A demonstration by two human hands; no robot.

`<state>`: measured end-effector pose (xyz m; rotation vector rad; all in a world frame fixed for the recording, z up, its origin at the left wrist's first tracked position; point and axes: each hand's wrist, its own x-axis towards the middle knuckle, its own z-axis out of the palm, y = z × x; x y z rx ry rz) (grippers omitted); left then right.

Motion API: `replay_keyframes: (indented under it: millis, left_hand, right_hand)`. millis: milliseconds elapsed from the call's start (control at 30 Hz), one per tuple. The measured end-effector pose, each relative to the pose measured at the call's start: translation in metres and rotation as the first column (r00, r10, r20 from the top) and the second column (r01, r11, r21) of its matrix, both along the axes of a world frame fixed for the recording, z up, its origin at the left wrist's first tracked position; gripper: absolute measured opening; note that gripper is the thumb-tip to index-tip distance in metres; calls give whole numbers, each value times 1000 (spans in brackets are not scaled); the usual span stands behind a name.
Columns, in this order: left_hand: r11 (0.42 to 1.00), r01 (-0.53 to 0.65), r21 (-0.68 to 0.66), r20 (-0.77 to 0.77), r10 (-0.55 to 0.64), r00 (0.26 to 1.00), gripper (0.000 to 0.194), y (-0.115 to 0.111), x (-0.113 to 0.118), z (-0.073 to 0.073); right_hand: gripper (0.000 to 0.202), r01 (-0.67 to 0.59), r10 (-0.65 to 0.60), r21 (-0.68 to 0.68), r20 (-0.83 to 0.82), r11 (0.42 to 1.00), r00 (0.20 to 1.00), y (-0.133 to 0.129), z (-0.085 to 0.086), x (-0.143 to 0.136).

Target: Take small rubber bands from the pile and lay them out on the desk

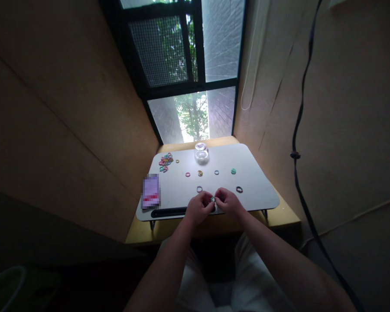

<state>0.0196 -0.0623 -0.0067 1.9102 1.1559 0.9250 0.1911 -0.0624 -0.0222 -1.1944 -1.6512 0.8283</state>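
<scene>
Near the front edge of a white lap table [175, 190], my left hand [199, 207] and my right hand [227, 201] meet, fingers closed on a small green band [212, 199] between them. Just beyond them lie a pale lilac band [199, 189] and, to the right, a dark band [239, 190]. A row farther back holds a pink band [187, 174], yellow bands [200, 173], a blue band [216, 172] and green bands [233, 171]. At the back left is a pile of mixed coloured bands [165, 161], with one yellowish band [177, 161] beside it.
A clear round container [201, 155] stands at the table's back, before the window. A blurred purple and pink item [151, 191] lies at the left edge. A black slot [169, 212] runs along the front. A dark cord [299, 112] hangs at the right wall.
</scene>
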Motion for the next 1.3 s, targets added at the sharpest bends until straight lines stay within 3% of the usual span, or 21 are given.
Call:
replay_keyframes:
  millis: [367, 633, 1300]
  left_hand:
    - [996, -87, -17, -19, 86, 996, 26, 4, 0, -3]
    - [997, -69, -27, 13, 69, 997, 31, 4, 0, 0]
    - [994, -111, 12, -32, 112, 993, 22, 3, 1, -4]
  right_hand:
    - [7, -41, 41, -3, -27, 999, 999, -2, 1, 0]
    - [11, -12, 12, 12, 9, 1000, 1000, -1, -3, -1]
    - [15, 10, -14, 59, 68, 998, 998, -1, -4, 1]
